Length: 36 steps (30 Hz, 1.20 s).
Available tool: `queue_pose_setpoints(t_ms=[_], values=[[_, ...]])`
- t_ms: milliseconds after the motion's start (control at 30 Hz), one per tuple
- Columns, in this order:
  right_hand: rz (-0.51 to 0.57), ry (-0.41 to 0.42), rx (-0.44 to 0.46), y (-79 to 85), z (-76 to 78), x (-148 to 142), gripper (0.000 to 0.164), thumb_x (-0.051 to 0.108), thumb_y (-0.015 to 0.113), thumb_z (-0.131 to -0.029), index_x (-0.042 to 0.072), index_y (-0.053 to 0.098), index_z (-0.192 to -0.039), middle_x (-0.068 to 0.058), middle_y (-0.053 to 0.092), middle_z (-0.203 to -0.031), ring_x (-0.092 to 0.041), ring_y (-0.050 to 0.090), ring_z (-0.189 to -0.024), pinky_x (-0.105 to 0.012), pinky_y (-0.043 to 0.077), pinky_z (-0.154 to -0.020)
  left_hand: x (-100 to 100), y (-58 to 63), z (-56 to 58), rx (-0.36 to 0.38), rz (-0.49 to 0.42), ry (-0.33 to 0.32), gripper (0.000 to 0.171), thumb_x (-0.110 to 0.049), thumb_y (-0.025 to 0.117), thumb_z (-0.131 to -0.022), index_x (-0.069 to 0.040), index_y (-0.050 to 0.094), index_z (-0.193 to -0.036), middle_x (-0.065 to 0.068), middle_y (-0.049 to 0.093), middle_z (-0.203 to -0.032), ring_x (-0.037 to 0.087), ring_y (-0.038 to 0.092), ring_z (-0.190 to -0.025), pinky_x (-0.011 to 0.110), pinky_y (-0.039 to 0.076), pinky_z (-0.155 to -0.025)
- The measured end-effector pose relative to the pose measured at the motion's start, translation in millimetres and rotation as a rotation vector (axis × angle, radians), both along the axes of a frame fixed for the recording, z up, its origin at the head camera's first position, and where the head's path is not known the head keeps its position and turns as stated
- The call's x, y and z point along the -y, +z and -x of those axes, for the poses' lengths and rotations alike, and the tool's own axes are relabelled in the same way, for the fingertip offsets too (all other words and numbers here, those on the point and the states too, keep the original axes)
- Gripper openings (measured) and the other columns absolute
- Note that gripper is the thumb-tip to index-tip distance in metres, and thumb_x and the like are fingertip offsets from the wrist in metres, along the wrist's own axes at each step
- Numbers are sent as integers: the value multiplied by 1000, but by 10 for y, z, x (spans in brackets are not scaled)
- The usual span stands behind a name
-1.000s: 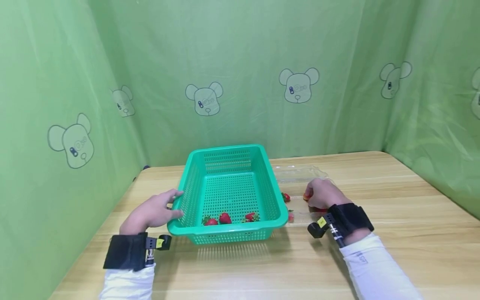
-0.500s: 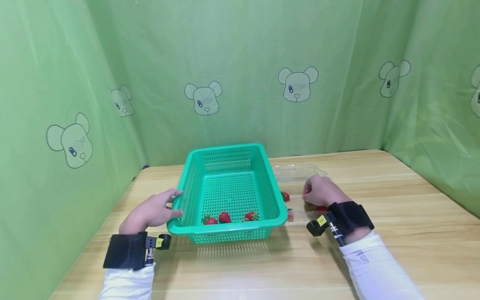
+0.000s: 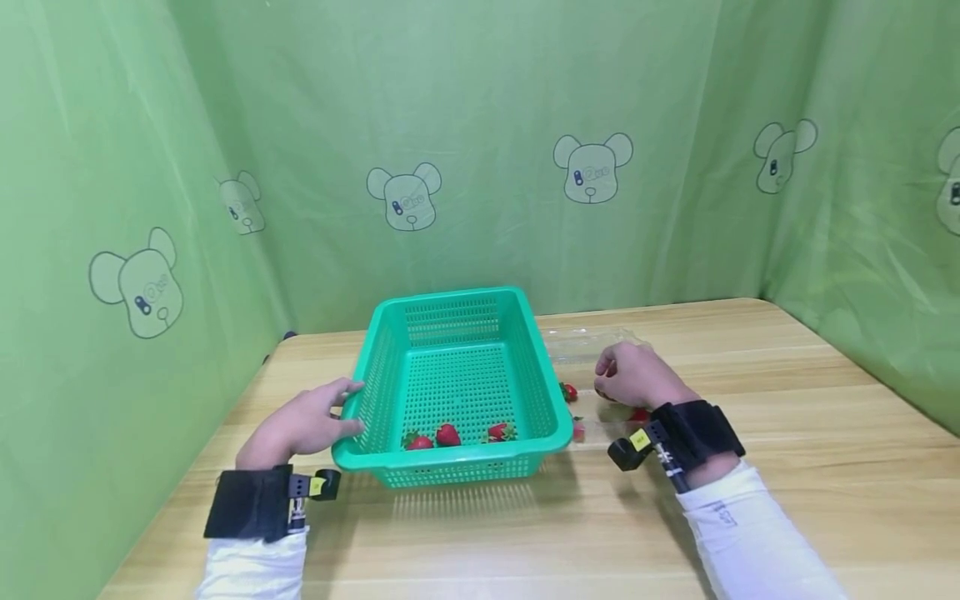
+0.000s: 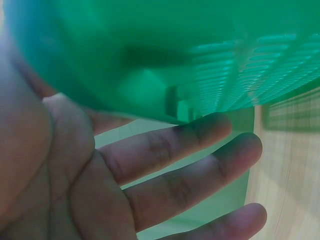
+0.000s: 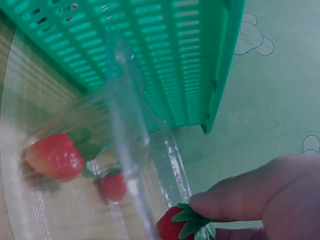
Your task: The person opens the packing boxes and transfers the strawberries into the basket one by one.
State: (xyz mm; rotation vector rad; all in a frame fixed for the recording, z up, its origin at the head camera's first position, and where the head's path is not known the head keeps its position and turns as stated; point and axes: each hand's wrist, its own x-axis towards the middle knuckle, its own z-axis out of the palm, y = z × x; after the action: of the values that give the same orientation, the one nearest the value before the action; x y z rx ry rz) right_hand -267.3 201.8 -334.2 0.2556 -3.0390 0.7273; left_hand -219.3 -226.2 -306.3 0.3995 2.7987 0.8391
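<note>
My left hand [image 3: 303, 421] rests at the left rim of a green perforated plastic basket [image 3: 452, 457]. Thumb and forefinger lie at the rim; in the left wrist view the other fingers [image 4: 175, 187] stretch out straight and spread below it. Three strawberries [image 3: 447, 435] lie inside along the near side. On the right, my right hand [image 3: 641, 377] pinches a strawberry [image 5: 170, 222] by its green leaves, between thumb and finger, at a clear plastic container [image 5: 172, 157]. Other strawberries [image 5: 55, 156] sit in that container.
The container's clear plastic [image 3: 588, 343] reaches toward the back, right of the basket. A strawberry [image 3: 570, 392] shows just beside the basket's right wall. Wood-grain table [image 3: 450, 550] lies under everything; a green curtain with bear-head drawings [image 3: 480, 233] closes off the back and sides.
My right hand has lifted slightly up and to the left, with the pinched strawberry in its fingers. The left hand and the basket have stayed in place.
</note>
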Motion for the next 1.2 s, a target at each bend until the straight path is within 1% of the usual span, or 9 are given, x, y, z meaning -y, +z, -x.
queue_pose_setpoints(t_ms=[100, 233, 500, 633, 833, 1033, 1200], values=[[6, 2, -21, 29, -19, 17, 11, 13, 62, -82, 3, 65, -87, -11, 64, -79, -21, 55, -65, -31, 45, -54, 1, 0, -3, -3, 6, -1, 61, -16, 62, -90, -2, 35, -143, 31, 48, -136, 43, 49, -119, 57, 45, -93], [14, 5, -42, 71, -38, 39, 13, 14, 62, -84, 2, 64, -89, -11, 63, -80, -22, 55, -65, -31, 46, -52, 0, 1, -12, -4, 12, -1, 61, -17, 62, -90, -2, 35, -142, 31, 47, -136, 44, 48, -120, 58, 44, -93], [6, -5, -113, 127, -59, 74, 15, 17, 63, -85, 4, 67, -89, -12, 67, -84, -24, 58, -72, -36, 49, -62, -10, 10, -21, -12, 21, -4, 61, -16, 62, -90, -1, 35, -142, 32, 47, -136, 45, 47, -121, 59, 44, -94], [13, -7, -115, 154, -77, 87, 14, 18, 63, -86, 4, 66, -89, -12, 68, -85, -25, 58, -74, -38, 49, -64, -12, 14, -23, -18, 27, -7, 60, -16, 62, -90, 0, 35, -142, 32, 47, -135, 46, 46, -121, 59, 43, -94], [31, -15, -84, 194, -110, 107, 15, 18, 62, -88, 4, 66, -92, -13, 67, -88, -25, 57, -75, -37, 49, -64, 1, 5, -20, -20, 21, -19, 61, -17, 62, -90, 0, 35, -142, 32, 47, -136, 46, 46, -122, 60, 42, -95], [40, -2, -106, 230, -138, 122, 16, 19, 62, -89, 4, 65, -92, -13, 67, -88, -26, 58, -76, -39, 49, -65, 0, 18, -32, -6, 9, -15, 62, -16, 62, -90, 0, 34, -142, 33, 48, -135, 45, 49, -118, 59, 44, -93], [37, -7, -117, 237, -144, 123, 16, 20, 62, -89, 5, 65, -92, -12, 67, -88, -25, 58, -76, -39, 49, -66, -11, 20, -35, -4, 11, -14, 61, -16, 62, -90, 0, 34, -142, 32, 48, -135, 44, 50, -118, 59, 44, -93]])
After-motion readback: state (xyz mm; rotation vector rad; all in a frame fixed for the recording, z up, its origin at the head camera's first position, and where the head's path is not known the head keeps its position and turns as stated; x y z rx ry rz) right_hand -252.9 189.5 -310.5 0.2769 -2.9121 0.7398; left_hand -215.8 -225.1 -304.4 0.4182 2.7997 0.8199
